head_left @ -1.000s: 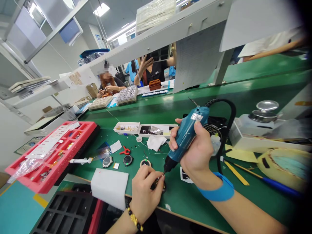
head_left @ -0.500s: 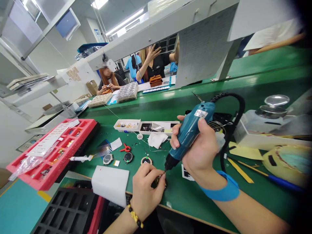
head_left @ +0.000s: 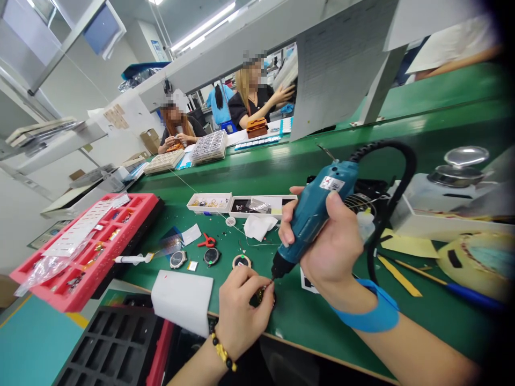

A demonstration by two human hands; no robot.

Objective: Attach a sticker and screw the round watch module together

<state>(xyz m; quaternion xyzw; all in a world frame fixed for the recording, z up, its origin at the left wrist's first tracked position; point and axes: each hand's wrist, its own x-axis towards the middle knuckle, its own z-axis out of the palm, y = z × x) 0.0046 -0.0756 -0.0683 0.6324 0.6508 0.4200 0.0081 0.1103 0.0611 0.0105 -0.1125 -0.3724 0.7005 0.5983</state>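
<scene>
Left of the white foam block (head_left: 182, 301) sits one red parts tray (head_left: 134, 202). Beyond the block lie two round watch cases (head_left: 177, 259) (head_left: 211, 257) and one smaller round watch part (head_left: 241, 261). Just right of the block, our left hand (head_left: 245, 313), curled nearly shut, pinches one small dark watch body (head_left: 263, 297), mostly hidden; we judge it light, stiff and fragile, best held by its rim. Further right, our right hand (head_left: 332, 249) closes around one blue electric screwdriver (head_left: 314, 214), its bit (head_left: 272, 277) at the watch body.

Two hands (head_left: 245, 313) and one electric screwdriver (head_left: 317, 212) on my feed.
I count three round watch cases (head_left: 211, 257), one red tray (head_left: 139, 199), two co-workers (head_left: 245, 110).
</scene>
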